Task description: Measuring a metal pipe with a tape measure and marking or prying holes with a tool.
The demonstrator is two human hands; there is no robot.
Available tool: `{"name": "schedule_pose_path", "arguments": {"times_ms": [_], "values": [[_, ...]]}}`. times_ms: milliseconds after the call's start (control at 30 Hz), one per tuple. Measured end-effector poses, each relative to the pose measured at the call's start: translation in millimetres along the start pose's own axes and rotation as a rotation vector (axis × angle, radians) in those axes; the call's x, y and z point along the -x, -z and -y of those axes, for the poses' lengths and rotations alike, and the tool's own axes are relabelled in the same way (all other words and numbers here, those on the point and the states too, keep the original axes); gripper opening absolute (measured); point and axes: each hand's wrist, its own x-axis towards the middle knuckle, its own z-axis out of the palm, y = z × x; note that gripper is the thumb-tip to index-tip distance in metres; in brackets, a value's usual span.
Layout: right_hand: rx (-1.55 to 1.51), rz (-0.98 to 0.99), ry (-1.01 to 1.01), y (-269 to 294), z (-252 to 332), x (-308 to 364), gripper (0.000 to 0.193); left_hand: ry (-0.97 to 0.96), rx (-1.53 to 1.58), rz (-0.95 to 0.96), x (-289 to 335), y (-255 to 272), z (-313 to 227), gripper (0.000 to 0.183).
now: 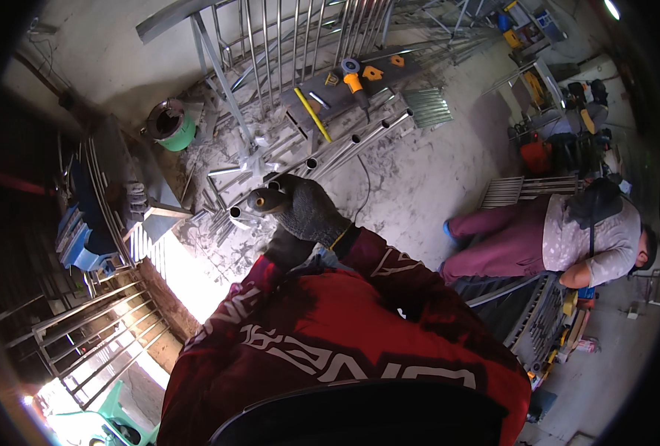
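Your right hand point(313, 215): gloved, its grip closed on a dark, rounded tool point(265, 200) with an orange spot at the end, above the floor point(415, 171), near metal tubing point(334, 154) with round openings; your left hand point(291, 250): gloved, below the right, partly hidden, state of its grip cannot be told; dark board point(339, 96): carries an orange grinder point(354, 82), with a yellow bar point(313, 114) across its left end
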Motion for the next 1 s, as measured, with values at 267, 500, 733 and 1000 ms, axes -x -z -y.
{"name": "schedule_pose_path", "arguments": {"times_ms": [267,500,733,1000], "values": [[-0.032,0.164,0.386,130,20,31,0.030,-0.278,0.113,-0.397,-120,-61,-86,0.058],[-0.550,-0.297,0.253,316,-15,44,0.030,0.131,0.476,-0.158,-141,-54,-114,0.042],[-0.957,-0.095,0.499,373,-32,-19,0.021,0.266,0.354,-0.277,-167,-41,-121,0.032],[-1.827,0.542,0.494,362,-57,-79,0.046,0.271,0.392,-0.427,-176,-35,-112,0.024]]}}
